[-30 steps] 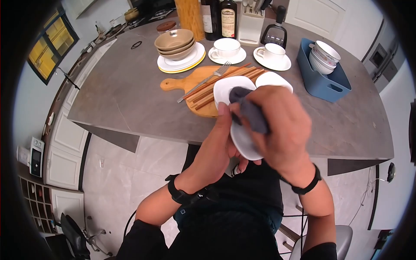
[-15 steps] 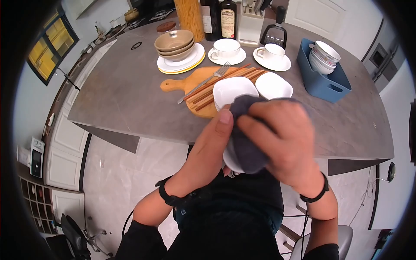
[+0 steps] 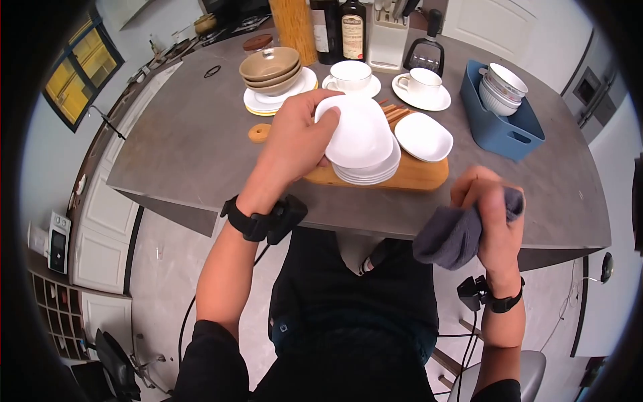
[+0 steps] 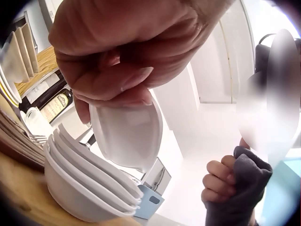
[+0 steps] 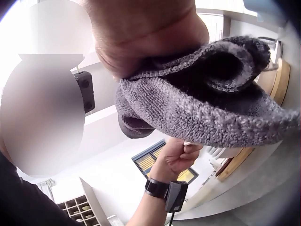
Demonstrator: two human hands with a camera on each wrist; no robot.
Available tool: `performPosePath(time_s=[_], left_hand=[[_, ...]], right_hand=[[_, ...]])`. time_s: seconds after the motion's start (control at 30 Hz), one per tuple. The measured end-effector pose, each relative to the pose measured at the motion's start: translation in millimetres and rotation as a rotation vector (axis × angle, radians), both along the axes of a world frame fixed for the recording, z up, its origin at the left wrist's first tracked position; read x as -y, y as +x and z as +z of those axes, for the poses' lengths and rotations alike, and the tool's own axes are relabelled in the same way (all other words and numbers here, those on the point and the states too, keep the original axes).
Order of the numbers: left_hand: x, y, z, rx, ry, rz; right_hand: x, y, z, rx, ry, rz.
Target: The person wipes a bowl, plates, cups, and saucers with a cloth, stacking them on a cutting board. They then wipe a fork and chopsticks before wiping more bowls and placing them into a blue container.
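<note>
My left hand (image 3: 295, 137) pinches the rim of a small white dish (image 3: 358, 130), thumb on its upper face. Beneath it a stack of white dishes (image 3: 367, 177) stands on the wooden board (image 3: 418, 175); in the left wrist view a gap shows between the held dish (image 4: 127, 134) and the stack (image 4: 84, 179). Another white dish (image 3: 424, 137) lies to the right of the stack. Off to the right, by the counter's front edge, my right hand (image 3: 495, 221) grips a bunched grey cloth (image 3: 450, 236), which also fills much of the right wrist view (image 5: 188, 110).
Chopsticks (image 3: 396, 112) lie partly hidden behind the dishes. Behind are brown bowls (image 3: 270, 63) on plates, two white cups (image 3: 350, 75) on saucers, dark bottles (image 3: 353, 30) and a knife block (image 3: 387, 40). A blue basket (image 3: 504, 134) with bowls stands at the right.
The left hand has carried the dish forward from the counter's front edge to above the stack. The right hand has drawn away to the right with the cloth, off the dish.
</note>
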State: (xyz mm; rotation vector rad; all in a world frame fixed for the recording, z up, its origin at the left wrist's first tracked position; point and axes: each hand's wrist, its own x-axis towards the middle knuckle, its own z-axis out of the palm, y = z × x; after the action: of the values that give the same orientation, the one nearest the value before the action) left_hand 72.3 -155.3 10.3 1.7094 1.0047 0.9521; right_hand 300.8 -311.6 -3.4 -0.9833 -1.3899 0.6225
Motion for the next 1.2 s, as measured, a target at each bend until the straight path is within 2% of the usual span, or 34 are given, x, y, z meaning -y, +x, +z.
performPosePath(time_s=[0.07,0.17,0.3,0.37,0.4,0.47,0.6,0.67,0.8,0.83,0.87,0.9,0.93,1.0,1.03,1.1,1.13,1.2], left_hand=[[-4.5,4.0,-4.6,-0.045,-0.019,0.002],[-7.6,6.2,-12.9,-0.103,-0.025,-0.005],[-8.0,9.2,-25.7,-0.144,0.037,0.0],[-8.4,9.3,-27.5,-0.155,0.098,0.007],[-9.1,9.2,-28.8,-0.166,0.156,0.015],[-12.9,8.6,-36.0,-0.183,0.24,0.02],[-25.3,6.1,-54.1,-0.136,0.466,0.011],[-20.8,3.0,-52.0,-0.123,0.422,0.046],[16.1,-5.2,-14.8,-0.116,0.351,0.191],[21.7,-6.9,-15.4,-0.115,0.349,0.201],[26.8,-7.6,-16.7,0.008,0.361,0.094],[33.0,-7.3,-17.5,0.132,0.371,-0.015],[43.8,-5.1,-13.4,0.134,0.37,-0.012],[65.3,1.5,1.0,0.372,-0.204,-0.121],[69.8,3.1,3.5,0.371,-0.204,-0.129],[76.1,5.7,7.0,0.477,-0.686,-0.49],[76.1,6.0,2.2,0.475,-0.683,-0.496],[72.3,3.9,-11.5,0.561,-0.668,-0.59]], right_hand=[[1.3,-0.5,5.5,-0.006,-0.078,-0.057],[-4.4,10.1,1.2,0.108,-0.238,-0.191],[-26.4,21.7,-9.8,0.248,-0.3,-0.252],[-41.6,27.6,-19.7,0.602,0.026,-0.374],[-44.8,27.8,-17.5,0.6,0.028,-0.375],[-49.2,25.9,-12.8,0.874,-0.126,-0.381],[-58.3,31.0,-19.1,1.051,-0.175,-0.376],[-58.8,32.9,-19.0,1.15,-0.192,-0.388],[-50.8,37.4,-13.6,1.091,-0.007,-0.478],[-44.6,35.1,-9.6,1.012,0.017,-0.567],[-37.6,31.5,-6.2,0.93,0.039,-0.655],[-30.2,24.7,-4.3,0.857,0.154,-0.655],[-21.6,16.7,-2.5,0.859,0.154,-0.652],[-4.9,-0.4,0.7,0.878,0.397,-0.534],[1.4,-9.3,1.2,0.93,0.438,-0.458],[9.9,-23.5,2.1,0.99,0.466,-0.272],[9.0,-25.4,-0.5,0.992,0.467,-0.279],[2.1,-27.5,-8.2,0.801,0.381,-0.067]])
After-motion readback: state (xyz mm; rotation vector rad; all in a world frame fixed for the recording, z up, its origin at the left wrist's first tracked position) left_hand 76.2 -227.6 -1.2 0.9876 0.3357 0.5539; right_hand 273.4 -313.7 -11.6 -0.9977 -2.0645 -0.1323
